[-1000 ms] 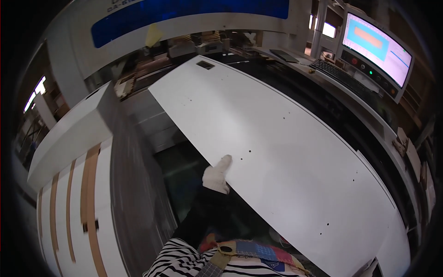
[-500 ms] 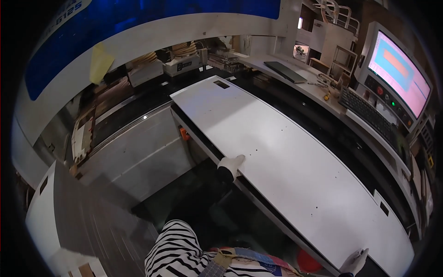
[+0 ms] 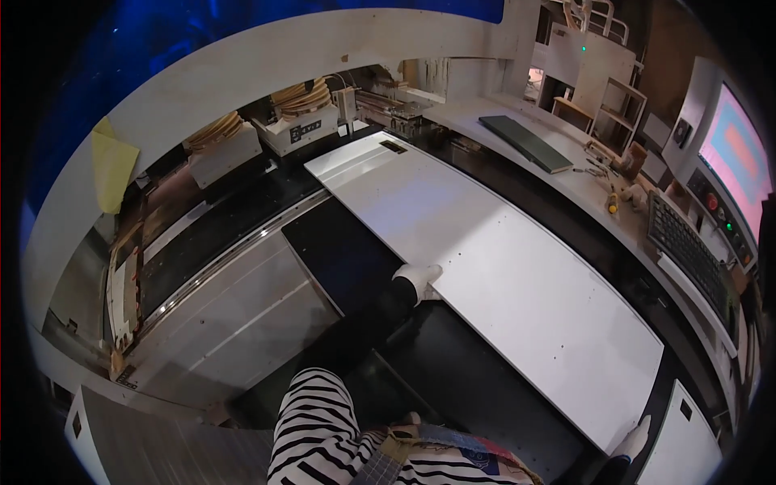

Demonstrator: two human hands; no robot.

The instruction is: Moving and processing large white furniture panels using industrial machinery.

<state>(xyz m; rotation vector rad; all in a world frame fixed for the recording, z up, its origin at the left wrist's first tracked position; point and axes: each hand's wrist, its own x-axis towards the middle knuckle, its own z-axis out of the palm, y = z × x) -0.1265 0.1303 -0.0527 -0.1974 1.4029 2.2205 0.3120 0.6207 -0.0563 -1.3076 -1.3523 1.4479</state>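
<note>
A long white panel with small drilled holes and a dark rectangular cutout at its far end lies diagonally before me. My left hand, in a white glove, grips its near long edge, thumb on top and fingers underneath. At the near right corner my gloved right hand holds the panel's end, partly hidden at the picture's edge. A dark flat surface shows below the panel. To the right of my right hand stands another white panel with a similar cutout.
A machine with a blue cover spans the far left, above clamp-like heads. On the right ledge are a dark green board, a keyboard and a lit screen. A panel stack stands lower left.
The white panel has shifted leftward with both hands on it, its right end now apart from the other white panel. More dark surface shows beneath. My view has also turned slightly.
</note>
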